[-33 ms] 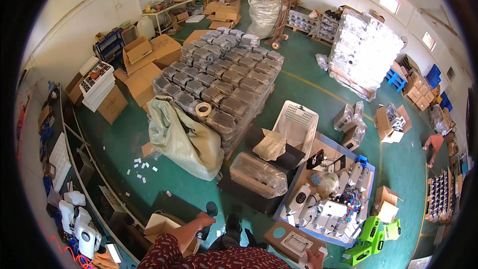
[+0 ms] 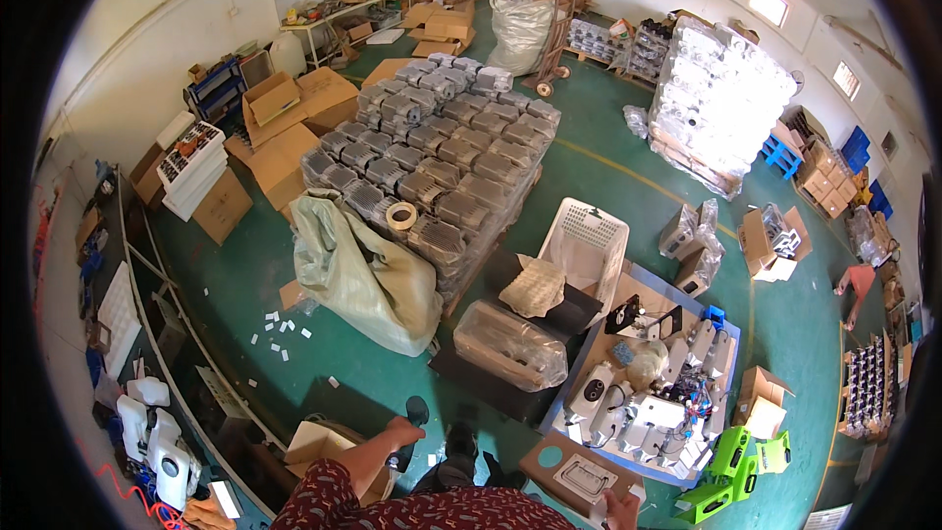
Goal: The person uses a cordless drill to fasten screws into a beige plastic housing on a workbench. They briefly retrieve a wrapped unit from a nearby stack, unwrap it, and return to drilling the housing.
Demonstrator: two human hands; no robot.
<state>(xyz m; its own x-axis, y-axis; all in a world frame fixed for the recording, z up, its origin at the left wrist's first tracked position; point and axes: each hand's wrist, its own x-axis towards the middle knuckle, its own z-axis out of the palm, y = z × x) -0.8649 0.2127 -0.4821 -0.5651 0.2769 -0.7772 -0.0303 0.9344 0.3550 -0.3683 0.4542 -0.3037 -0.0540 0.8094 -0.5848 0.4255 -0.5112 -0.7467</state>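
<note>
The brown box (image 2: pixel 548 477) is placed just left of the right grip (image 2: pixel 620 510), whose fingers are set at its edge; whether they are clasped on it or merely rested there cannot be told. The left grip (image 2: pixel 400 431) is held curled, well to the left of the box; whether anything is grasped in it cannot be told. For good handling, the box is probably best steadied from opposite edges, with no pressure put on the pale frame (image 2: pixel 586 478) on its top. Beyond the right grip, pale units (image 2: pixel 655 412) are spread on a blue-edged sheet (image 2: pixel 599 351); to its right, green cases (image 2: pixel 731 456) are grouped. Compared with the earlier frame, almost nothing is changed: both grips and the box are seen in nearly the same places.
</note>
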